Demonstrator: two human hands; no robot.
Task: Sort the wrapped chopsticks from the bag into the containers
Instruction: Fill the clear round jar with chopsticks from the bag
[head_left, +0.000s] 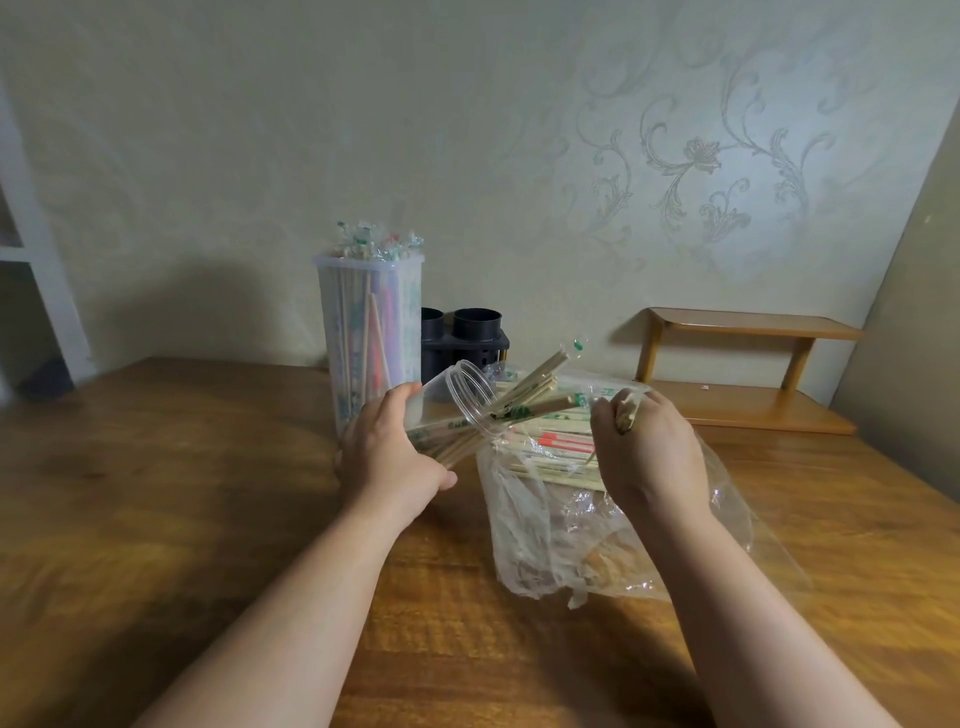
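My left hand (389, 452) grips a clear round jar (457, 402), tilted with its mouth toward the right. Several wrapped chopsticks (535, 389) with green print stick out of that mouth. My right hand (644, 447) is closed on the ends of a few wrapped chopsticks (626, 413) just right of the jar, above the bag. The clear plastic bag (571, 540) lies on the table under my right hand, with more wrapped chopsticks (558, 452), some with red marks, inside it. A tall clear container (371, 338) behind my left hand stands full of wrapped chopsticks.
A black holder with two round cups (467, 338) stands behind the jar, against the wall. A low wooden shelf (748, 364) sits at the back right on the wooden table (182, 493). A white frame edge (36, 260) shows at the far left.
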